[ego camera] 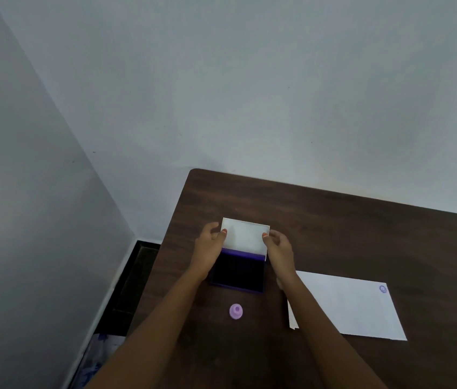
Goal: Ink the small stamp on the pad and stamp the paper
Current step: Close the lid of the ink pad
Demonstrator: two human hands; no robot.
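Small lilac plastic stamp [236,311] stands untouched near the dark wooden bench's [333,226] front edge: light, rigid, best pinched by its knob. Left hand [207,245] and right hand [279,248] pinch the purple ink pad's white lid [245,237].

I note the raised lid [245,237] walling off the far side of the ink pad [238,272], both hands flanking it left [207,248] and right [279,249], while bare table [347,228] lies open around the small stamp [236,311] and beyond the paper [362,307].
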